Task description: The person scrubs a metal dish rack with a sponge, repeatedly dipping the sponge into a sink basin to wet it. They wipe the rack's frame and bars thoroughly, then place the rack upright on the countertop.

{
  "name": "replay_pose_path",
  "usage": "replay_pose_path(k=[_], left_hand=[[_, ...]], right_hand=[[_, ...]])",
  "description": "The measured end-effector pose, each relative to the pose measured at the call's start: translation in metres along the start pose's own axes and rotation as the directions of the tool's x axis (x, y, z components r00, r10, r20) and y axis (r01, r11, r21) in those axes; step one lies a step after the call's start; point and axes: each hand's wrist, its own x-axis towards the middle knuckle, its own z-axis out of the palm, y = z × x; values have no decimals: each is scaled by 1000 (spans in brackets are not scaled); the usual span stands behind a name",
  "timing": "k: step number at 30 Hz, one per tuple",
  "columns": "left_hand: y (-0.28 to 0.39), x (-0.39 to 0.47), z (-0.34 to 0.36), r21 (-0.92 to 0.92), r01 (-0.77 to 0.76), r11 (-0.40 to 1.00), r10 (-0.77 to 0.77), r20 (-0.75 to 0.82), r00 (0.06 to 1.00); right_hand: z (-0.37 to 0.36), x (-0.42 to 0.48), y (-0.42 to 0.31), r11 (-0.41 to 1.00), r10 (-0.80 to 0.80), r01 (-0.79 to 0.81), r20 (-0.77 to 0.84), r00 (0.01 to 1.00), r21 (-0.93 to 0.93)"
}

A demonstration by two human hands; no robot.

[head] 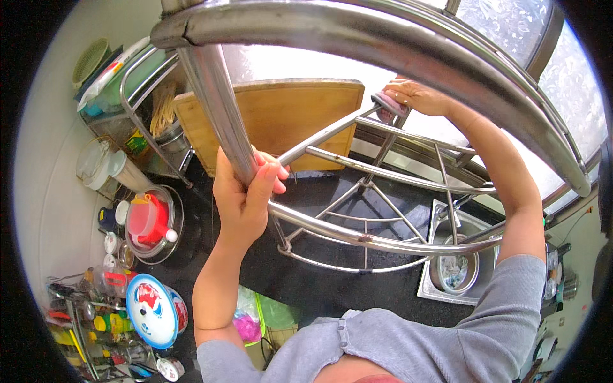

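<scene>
A corner rack of metal tubes [388,239] stands over the black countertop, its thick curved top rail [306,28] close to the camera. My left hand [244,196] is wrapped around its upright tube, beside the joint of a lower shelf frame. Farther back, my right hand [416,95] presses a pinkish-grey cloth [390,106] against the far corner of that shelf frame. The fingertips of the right hand lie on the cloth. Rust-coloured spots show on the lower curved tube.
A wooden cutting board [292,115] leans behind the rack. At right is a steel sink [426,282] with a metal bowl in it. Along the left wall stand a red plastic container [155,215], a white enamel lid with a blue rim [151,311], bottles and a small metal shelf [129,95].
</scene>
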Motion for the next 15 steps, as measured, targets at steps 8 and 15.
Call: replay_pose_path(k=[8, 15], left_hand=[[7, 4, 0, 211, -51, 976, 53, -7, 999], [5, 4, 1, 137, -60, 989, 60, 4, 998]], right_hand=[[2, 17, -48, 884, -467, 467, -42, 883, -5], [-28, -2, 13, 678, -53, 71, 48, 997, -731]])
